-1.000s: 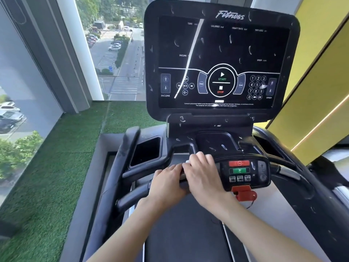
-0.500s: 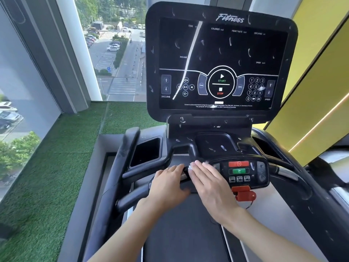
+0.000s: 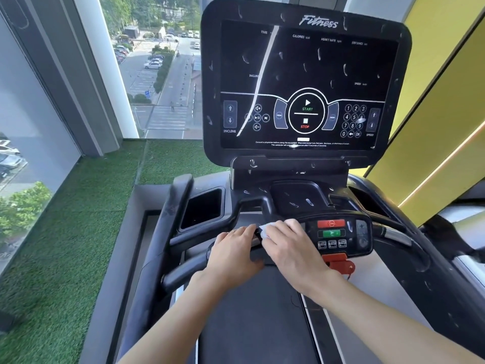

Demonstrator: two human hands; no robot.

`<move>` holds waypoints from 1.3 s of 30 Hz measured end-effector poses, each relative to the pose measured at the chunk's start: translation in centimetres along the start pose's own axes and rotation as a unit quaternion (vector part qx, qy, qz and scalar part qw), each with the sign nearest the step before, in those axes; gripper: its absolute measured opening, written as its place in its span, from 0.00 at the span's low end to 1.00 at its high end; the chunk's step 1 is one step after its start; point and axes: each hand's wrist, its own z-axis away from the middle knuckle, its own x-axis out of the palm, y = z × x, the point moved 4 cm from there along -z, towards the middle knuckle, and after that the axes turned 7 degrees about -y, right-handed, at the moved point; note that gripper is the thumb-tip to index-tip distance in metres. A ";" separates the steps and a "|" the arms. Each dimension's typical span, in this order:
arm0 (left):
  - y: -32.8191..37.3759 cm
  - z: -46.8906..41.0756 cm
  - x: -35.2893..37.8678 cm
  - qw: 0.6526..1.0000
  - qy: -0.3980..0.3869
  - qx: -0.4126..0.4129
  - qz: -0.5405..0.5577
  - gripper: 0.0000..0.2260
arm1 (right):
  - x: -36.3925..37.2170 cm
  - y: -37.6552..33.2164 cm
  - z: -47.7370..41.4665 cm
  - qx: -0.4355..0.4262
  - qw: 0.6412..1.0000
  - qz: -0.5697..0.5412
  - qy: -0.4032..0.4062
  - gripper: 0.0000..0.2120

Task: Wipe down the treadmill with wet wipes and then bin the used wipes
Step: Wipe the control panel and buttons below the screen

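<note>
The black treadmill has a large console screen streaked with smears and a small control panel on the front crossbar. My right hand lies with fingers fairly straight on a white wet wipe, pressing it onto the crossbar just left of that panel. Only the wipe's edge shows past my fingertips. My left hand sits right beside it, fingers curled over the handlebar.
A red safety clip hangs under the control panel. A cup holder sits at the left of the console base. The belt runs below my arms. Green turf and windows lie left, a yellow wall right.
My right hand has gone from curled to flat on the bar and slid slightly, so the wipe's edge now shows at my fingertips. The left hand has stayed on the handlebar.
</note>
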 end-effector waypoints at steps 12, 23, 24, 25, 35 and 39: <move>0.0 -0.1 0.1 1.000 0.005 0.010 -0.001 0.26 | 0.0 1.3 -3.8 0.160 0.970 -0.097 -0.155 0.14; -0.1 0.0 0.1 1.000 -0.005 0.006 -0.008 0.30 | 0.4 0.7 0.4 0.064 0.990 -0.123 -0.016 0.09; -0.1 0.0 0.1 1.000 -0.007 0.006 -0.009 0.31 | 0.6 0.5 0.7 0.061 0.992 -0.112 0.000 0.09; -0.1 0.0 0.2 1.000 -0.007 0.007 -0.011 0.31 | 0.6 0.3 0.9 0.058 0.993 -0.103 0.013 0.09; -0.4 -0.1 0.5 1.000 -0.005 0.007 -0.015 0.31 | 0.7 0.1 -0.2 0.114 0.990 -0.079 0.022 0.10; -0.3 0.0 0.4 1.000 -0.001 0.006 -0.012 0.33 | 0.6 -1.1 1.0 0.057 0.997 -0.049 0.014 0.10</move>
